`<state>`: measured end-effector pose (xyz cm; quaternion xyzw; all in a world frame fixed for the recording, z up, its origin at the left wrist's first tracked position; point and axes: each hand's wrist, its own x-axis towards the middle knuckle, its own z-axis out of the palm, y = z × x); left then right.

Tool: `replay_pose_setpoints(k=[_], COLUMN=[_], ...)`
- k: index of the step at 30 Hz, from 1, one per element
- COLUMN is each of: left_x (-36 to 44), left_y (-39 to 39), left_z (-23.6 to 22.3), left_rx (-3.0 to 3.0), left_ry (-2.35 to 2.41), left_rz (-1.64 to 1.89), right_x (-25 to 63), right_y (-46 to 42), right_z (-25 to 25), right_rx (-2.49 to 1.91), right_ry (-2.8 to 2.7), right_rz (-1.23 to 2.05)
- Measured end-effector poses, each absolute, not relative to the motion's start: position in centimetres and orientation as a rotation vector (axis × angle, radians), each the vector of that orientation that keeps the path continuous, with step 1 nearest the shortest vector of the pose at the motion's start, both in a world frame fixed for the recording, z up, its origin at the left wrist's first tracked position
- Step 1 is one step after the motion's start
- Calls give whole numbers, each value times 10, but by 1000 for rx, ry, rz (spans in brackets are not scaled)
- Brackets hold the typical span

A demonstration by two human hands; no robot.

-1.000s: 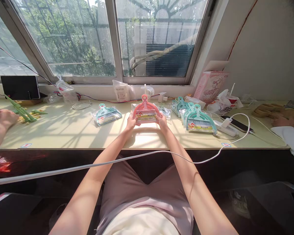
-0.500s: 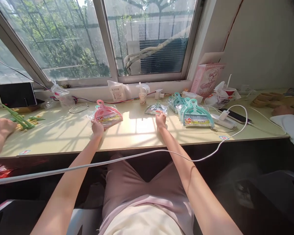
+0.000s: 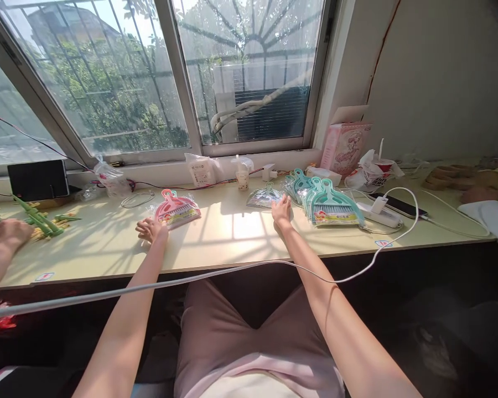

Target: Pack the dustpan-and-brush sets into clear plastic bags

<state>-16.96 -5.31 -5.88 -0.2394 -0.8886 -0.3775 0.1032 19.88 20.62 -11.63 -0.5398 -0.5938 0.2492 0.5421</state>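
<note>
A pink dustpan-and-brush set (image 3: 177, 211) in clear wrapping lies on the left part of the table, with a green handle showing behind it. My left hand (image 3: 150, 229) is at its lower left corner, fingers loosely apart and holding nothing. In the middle lies a wrapped dustpan set (image 3: 262, 198) with a pale green handle; its pan looks greyish in the glare. My right hand (image 3: 281, 210) is at its right edge, fingers apart. Right of that hand is a pile of wrapped teal dustpan-and-brush sets (image 3: 334, 207), overlapping one another.
A white cable (image 3: 232, 267) crosses in front of me to a power strip (image 3: 379, 215) beside a phone (image 3: 400, 205). A drink cup (image 3: 242, 177) stands by the window. Another person's hand (image 3: 14, 233) is among green stems (image 3: 41, 218); a white sleeve (image 3: 487, 218) is at right.
My left hand has let go of the pink set and moved slightly left. My right hand has slid rightward from the middle set's front to its right edge. The view has tilted up.
</note>
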Motion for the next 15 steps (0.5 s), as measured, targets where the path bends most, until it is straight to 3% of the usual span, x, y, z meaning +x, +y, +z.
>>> replay_pose_setpoints(k=[6, 15], left_x=[-156, -101], left_y=[-44, -1], left_z=[-62, -65], left_rx=[-795, -1658], left_ry=[-2353, -2051], left_rz=[-1106, -1190], right_x=[209, 208], right_y=[224, 229], right_z=[-108, -107], right_rx=[-1397, -1360], right_ry=[-1244, -1325], right_rz=[678, 625])
